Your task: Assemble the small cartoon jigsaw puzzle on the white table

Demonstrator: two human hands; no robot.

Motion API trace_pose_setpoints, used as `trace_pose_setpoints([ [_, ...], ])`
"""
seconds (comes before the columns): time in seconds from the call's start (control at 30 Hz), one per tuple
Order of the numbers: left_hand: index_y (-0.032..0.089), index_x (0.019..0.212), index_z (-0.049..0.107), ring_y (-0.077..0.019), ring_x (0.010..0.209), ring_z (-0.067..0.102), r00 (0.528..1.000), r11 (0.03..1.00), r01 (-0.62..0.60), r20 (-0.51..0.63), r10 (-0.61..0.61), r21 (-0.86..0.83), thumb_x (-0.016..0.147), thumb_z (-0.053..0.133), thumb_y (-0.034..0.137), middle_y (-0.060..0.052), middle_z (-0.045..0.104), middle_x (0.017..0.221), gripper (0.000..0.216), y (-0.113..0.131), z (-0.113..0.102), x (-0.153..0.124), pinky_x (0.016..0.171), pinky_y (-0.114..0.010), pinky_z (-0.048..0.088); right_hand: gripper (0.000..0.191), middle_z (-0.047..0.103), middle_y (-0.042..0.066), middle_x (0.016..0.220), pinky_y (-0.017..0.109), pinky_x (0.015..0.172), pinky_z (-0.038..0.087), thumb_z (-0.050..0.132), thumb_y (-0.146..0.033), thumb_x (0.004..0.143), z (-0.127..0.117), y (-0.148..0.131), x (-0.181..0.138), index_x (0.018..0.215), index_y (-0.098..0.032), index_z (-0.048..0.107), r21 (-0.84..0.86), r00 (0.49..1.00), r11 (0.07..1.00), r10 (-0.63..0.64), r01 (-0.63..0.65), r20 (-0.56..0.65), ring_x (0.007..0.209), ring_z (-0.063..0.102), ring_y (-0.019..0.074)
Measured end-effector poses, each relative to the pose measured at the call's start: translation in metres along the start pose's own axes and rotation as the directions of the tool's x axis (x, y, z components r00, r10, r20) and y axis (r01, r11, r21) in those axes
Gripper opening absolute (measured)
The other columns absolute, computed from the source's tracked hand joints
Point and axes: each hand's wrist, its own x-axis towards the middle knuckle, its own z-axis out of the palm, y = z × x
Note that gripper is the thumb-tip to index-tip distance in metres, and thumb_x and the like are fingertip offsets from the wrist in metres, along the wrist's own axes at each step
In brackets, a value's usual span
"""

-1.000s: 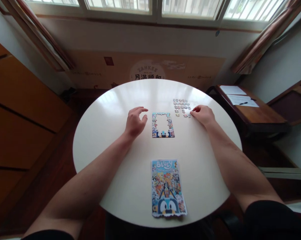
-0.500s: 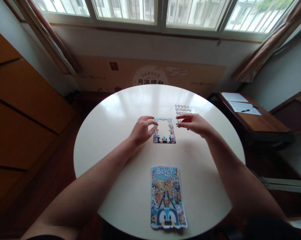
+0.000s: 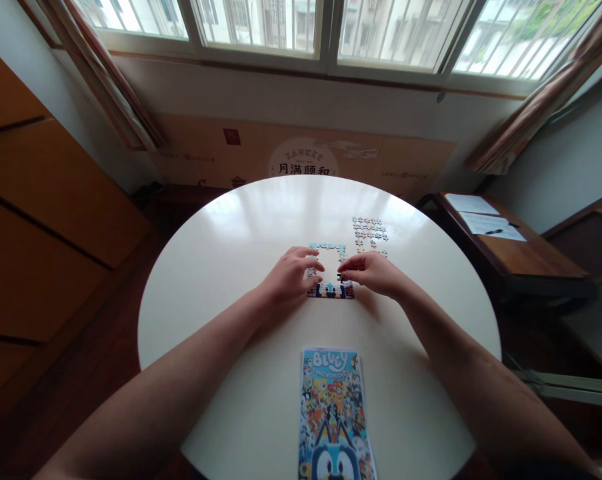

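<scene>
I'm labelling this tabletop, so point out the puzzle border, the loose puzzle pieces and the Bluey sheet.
Puzzle border (image 3: 331,291): head view, on its near side.
Loose puzzle pieces (image 3: 371,227): head view, on a piece in the far rows.
Bluey sheet (image 3: 333,415): head view, on the middle of its visible printed face.

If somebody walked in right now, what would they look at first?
Probably the bright BLUEY picture sheet with its big blue dog face, on the near part of the white table. Farther back, the left hand and right hand flank a puzzle frame with a hollow middle, and loose pieces lie beyond the right hand.
</scene>
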Motion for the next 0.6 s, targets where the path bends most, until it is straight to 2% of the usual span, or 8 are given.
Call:
trace_pose_setpoints([
  [0.23, 0.026, 0.093, 0.076, -0.0285, 0.125, 0.056, 1.000, 1.000, -0.004, -0.004, 0.004, -0.011, 0.083, 0.073, 0.020, -0.007, 0.066, 0.128, 0.013, -0.0022, 0.0027, -0.0007, 0.108, -0.054, 0.047, 0.015, 0.080, 0.004, 0.089, 0.035, 0.080, 0.058, 0.071, -0.024, 0.078, 0.0010, 0.0022, 0.0006, 0.088, -0.024, 0.082, -0.104, 0.999, 0.994, -0.037, 0.037, -0.002, 0.084, 0.074, 0.0218],
  [0.6, 0.027, 0.096, 0.076, -0.0294, 0.123, 0.058, 1.000, 1.000, -0.016, -0.012, 0.015, -0.013, 0.080, 0.076, 0.022, -0.007, 0.067, 0.127, 0.017, -0.0021, 0.0038, -0.0009, 0.108, -0.054, 0.047, 0.018, 0.080, 0.004, 0.089, 0.033, 0.078, 0.057, 0.069, -0.021, 0.077, 0.0049, -0.0007, 0.0009, 0.088, -0.024, 0.082, -0.145, 0.999, 0.988, -0.053, 0.052, -0.004, 0.083, 0.073, 0.0211],
])
